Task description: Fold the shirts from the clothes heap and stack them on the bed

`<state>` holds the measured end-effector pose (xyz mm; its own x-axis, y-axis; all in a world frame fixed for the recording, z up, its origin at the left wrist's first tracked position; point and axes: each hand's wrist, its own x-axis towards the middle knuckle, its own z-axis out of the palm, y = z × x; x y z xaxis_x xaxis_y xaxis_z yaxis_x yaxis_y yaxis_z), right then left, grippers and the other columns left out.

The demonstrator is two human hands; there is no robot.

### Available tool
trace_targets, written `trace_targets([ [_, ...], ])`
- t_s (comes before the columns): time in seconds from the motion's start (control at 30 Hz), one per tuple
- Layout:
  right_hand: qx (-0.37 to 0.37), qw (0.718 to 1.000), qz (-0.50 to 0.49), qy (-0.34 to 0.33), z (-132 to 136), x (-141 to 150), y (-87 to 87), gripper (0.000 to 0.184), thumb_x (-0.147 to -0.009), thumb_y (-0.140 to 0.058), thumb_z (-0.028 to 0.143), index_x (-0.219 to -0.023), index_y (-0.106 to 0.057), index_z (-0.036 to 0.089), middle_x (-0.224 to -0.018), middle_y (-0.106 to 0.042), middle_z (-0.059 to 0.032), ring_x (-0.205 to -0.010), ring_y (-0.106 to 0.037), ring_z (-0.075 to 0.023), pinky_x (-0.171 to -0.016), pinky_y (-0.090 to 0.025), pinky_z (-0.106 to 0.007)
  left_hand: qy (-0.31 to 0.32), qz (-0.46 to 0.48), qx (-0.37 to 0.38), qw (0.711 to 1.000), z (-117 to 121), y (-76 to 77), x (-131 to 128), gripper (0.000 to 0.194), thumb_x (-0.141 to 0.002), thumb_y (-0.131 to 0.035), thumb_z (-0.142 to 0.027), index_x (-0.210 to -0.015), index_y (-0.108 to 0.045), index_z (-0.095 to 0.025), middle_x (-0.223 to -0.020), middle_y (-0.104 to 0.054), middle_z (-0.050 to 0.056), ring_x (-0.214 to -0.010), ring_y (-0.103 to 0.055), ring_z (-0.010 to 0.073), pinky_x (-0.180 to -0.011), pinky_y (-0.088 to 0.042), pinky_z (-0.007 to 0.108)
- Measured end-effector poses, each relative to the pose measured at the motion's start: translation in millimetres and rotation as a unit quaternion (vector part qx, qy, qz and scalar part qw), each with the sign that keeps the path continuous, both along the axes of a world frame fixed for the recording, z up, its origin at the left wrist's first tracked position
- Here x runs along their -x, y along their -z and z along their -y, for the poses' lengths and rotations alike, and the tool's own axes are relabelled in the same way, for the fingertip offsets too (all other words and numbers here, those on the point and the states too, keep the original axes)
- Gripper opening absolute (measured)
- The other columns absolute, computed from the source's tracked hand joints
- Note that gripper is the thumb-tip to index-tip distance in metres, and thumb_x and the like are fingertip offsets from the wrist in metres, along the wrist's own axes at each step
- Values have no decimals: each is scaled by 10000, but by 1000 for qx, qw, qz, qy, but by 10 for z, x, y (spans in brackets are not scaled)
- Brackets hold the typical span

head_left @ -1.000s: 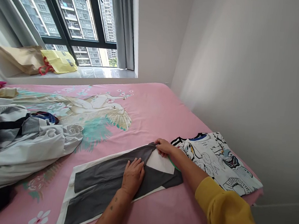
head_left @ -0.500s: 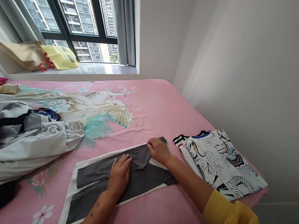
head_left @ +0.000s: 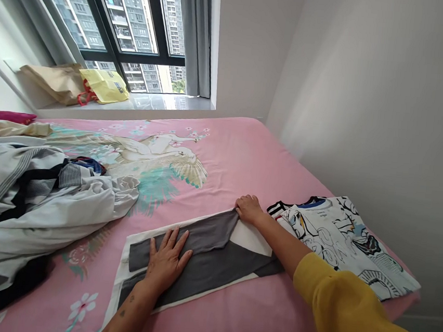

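A dark grey and white garment (head_left: pixel 212 261), which looks like a shirt, lies spread on the pink bed. Grey sleeve-like strips are folded lengthwise over its white underside. My left hand (head_left: pixel 167 260) rests flat on the grey cloth near the left end, fingers spread. At the far right corner, my right hand (head_left: pixel 247 208) has its fingers closed on the garment's edge. The fingertips there are partly hidden. Just right of that hand sits a folded white printed T-shirt (head_left: pixel 339 240), partly behind my right forearm.
A heap of crumpled clothes (head_left: pixel 96 201) covers the left side of the bed (head_left: pixel 238 157). On the window sill stand a brown paper bag (head_left: pixel 59 83) and a yellow bag (head_left: pixel 106 86). A wall (head_left: pixel 386 124) runs along the right side.
My right hand has shifted to the garment's far corner, and the grey fold there now lies differently, baring more white. My left hand has slid left and its fingers have spread. The view has turned slightly left.
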<state>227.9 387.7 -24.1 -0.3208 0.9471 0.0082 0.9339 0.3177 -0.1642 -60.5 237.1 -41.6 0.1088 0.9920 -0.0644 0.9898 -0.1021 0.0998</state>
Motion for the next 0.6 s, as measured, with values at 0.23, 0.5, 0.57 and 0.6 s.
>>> trace_targets([
  [0.23,-49,994,-50,-85,607,558,-81,393,-944,-319,298,-1294,-465,196,-1368,-465,-88,-1304,-332,-197,-1110,-153,-416,34,20,-45,998,-26,-16,112,527,-914,-316,-463,-1410,-331,-284,-1502,-282,56,-1390,-222,260,-1079,-15,629],
  [0.5,85,995,-46,-18,838,226,72,545,-942,-273,374,-1438,-273,150,-1507,-230,-98,-1401,-151,-258,-1098,-49,-585,63,0,-28,998,152,26,598,628,-875,-349,-558,-1430,-273,-274,-1495,-287,62,-1382,-241,275,-1073,47,632],
  [0.57,54,997,-60,4,878,98,-4,534,-953,-234,355,-1442,-263,141,-1510,-225,-87,-1405,-140,-239,-1110,-67,-557,60,-6,-39,997,175,-23,599,622,-879,-353,-547,-1422,-305,-248,-1486,-308,72,-1377,-254,279,-1077,55,624],
  [0.6,33,997,-69,-18,939,91,-45,525,-956,-230,343,-1440,-269,144,-1509,-229,-80,-1406,-135,-225,-1120,-73,-532,69,-4,-54,996,181,-54,535,607,-884,-355,-530,-1418,-316,-246,-1483,-317,72,-1375,-261,275,-1085,52,612],
])
